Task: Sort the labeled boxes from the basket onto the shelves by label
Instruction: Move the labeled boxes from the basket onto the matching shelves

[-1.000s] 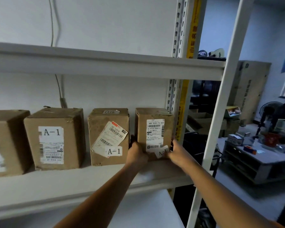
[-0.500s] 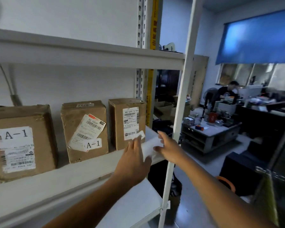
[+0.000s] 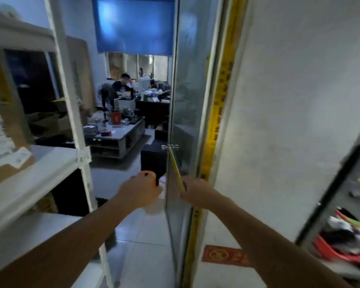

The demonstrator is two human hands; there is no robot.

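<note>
Both arms are being held out forward, away from the shelves [image 3: 35, 169], over a pale tiled floor [image 3: 146, 246]. The left hand [image 3: 138, 192] is being carried with nothing in it; its back is turned to the camera and the fingers are seen loosely curled downward. The right hand [image 3: 193, 190] is being held just beside the edge of a glass door [image 3: 183, 113]; nothing is being gripped, though how its fingers lie cannot be told, as they are blurred and partly hidden by the door's edge.

One labeled box [image 3: 6, 150] is being shown at the left edge of the view, standing on the middle shelf, with white stickers on its brown face; the print is being lost to blur. It is well apart from both hands.

A white upright [image 3: 71, 100] of the rack is being seen between box and hands. An orange ring [image 3: 149, 175], possibly a basket rim, is being glimpsed just past the left hand's knuckles. Farther off, a low table [image 3: 121, 132] cluttered with small items is being shown, and a seated person [image 3: 122, 86] at a desk under a blue blind [image 3: 134, 26]. A red sign [image 3: 224, 255] is lying on the floor by the wall.
</note>
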